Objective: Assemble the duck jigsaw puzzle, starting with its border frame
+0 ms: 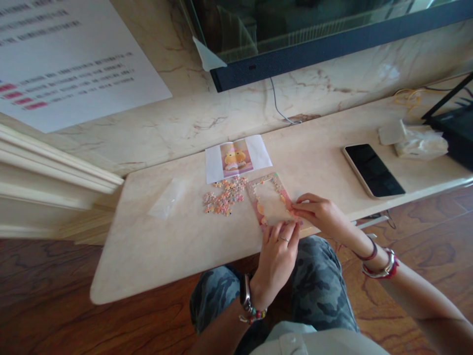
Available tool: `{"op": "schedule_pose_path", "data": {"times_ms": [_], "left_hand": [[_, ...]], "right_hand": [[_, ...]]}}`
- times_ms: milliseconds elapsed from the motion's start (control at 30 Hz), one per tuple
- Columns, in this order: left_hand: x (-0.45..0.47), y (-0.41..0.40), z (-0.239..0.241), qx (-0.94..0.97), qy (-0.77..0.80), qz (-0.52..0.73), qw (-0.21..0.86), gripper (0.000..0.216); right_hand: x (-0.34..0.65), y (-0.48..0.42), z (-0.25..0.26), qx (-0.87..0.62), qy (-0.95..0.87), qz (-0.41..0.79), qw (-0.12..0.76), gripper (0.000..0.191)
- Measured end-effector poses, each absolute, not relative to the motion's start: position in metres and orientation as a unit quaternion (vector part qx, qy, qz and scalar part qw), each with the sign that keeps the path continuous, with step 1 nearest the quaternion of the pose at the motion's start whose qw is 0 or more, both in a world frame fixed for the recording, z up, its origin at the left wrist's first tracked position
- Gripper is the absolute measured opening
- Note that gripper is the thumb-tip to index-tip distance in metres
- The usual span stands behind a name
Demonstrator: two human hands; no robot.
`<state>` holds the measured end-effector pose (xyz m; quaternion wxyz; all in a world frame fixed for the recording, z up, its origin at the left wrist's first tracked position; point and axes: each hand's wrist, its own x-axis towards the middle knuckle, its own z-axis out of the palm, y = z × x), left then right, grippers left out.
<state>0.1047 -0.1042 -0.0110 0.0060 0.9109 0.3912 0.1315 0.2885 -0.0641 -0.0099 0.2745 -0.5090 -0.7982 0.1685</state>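
A small jigsaw puzzle frame (pixel 269 196) with a pink, partly filled border lies near the front edge of a pale marble shelf (pixel 155 246). My left hand (pixel 277 256) rests at the frame's near edge, fingers together pressing on it. My right hand (pixel 320 213) is at the frame's right edge, fingers pinched on a small puzzle piece (pixel 296 208). A heap of loose puzzle pieces (pixel 224 196) lies just left of the frame. Behind it lies a printed reference picture (pixel 236 158) of a yellow figure.
An empty clear plastic bag (pixel 168 197) lies to the left. A black-screened phone (pixel 372 170) lies at the right, with crumpled plastic and tissue (pixel 417 140) behind it. A dark-framed screen (pixel 332 44) stands on the wall ledge above. A printed poster (pixel 66 59) is at upper left.
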Motion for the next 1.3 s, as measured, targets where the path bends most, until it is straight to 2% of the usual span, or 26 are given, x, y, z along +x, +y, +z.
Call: {"op": "schedule_pose_path", "data": {"times_ms": [367,567,800,1300], "left_hand": [[0.104,-0.107,-0.013,0.908,0.401,0.119,0.013,0.04],[0.103,-0.095,-0.007,0.895,0.413,0.167,0.02,0.037],[0.103,-0.075,0.006,0.905,0.401,0.134,0.041,0.031],[0.1,-0.076,0.001,0.901,0.405,0.148,0.047,0.032]], "right_hand": [[0.291,-0.07,-0.002,-0.474,-0.815,0.204,0.264,0.023],[0.295,-0.087,-0.003,-0.48,-0.81,0.212,0.261,0.024],[0.289,-0.089,-0.006,-0.509,-0.809,0.185,0.228,0.012],[0.288,-0.085,-0.002,-0.483,-0.853,0.11,0.161,0.019]]}}
